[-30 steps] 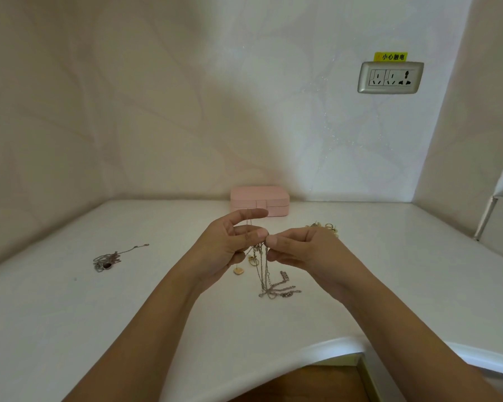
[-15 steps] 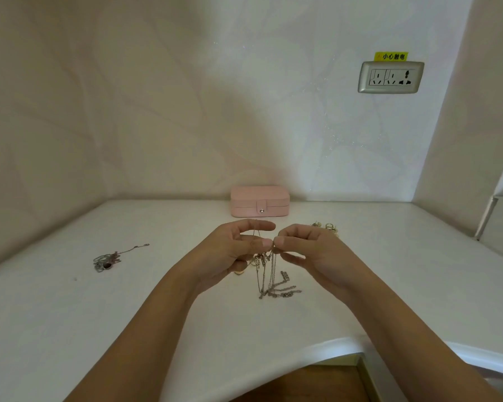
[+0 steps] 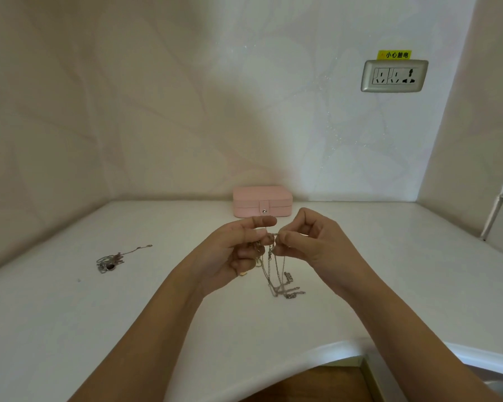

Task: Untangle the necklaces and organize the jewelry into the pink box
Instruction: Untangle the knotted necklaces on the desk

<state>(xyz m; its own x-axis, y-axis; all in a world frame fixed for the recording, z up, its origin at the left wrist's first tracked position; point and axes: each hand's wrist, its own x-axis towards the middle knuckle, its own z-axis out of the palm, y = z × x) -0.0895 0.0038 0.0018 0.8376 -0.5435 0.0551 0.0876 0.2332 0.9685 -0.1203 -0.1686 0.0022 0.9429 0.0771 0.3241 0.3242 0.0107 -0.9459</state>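
Observation:
A tangle of thin silver necklaces (image 3: 276, 274) hangs between my hands above the white table (image 3: 70, 314), its lower end trailing on the surface. My left hand (image 3: 238, 250) pinches the tangle's top between thumb and forefinger. My right hand (image 3: 308, 242) pinches the same knot from the right, fingers curled. A small gold pendant (image 3: 243, 273) dangles below my left hand. The pink box (image 3: 262, 201) stands closed with its snap fastened against the back wall, just behind my hands. A separate silver necklace (image 3: 111, 261) with a dark pendant lies bunched at the table's left.
The table sits in a corner, with walls at the left, back and right. A wall socket (image 3: 394, 76) with a yellow label is mounted at the upper right. The table's front edge curves in near my right forearm, with wood floor below.
Both hands have risen slightly with the tangle. My right hand has moved a little to the right and curled higher, hiding the gold jewelry that showed behind it.

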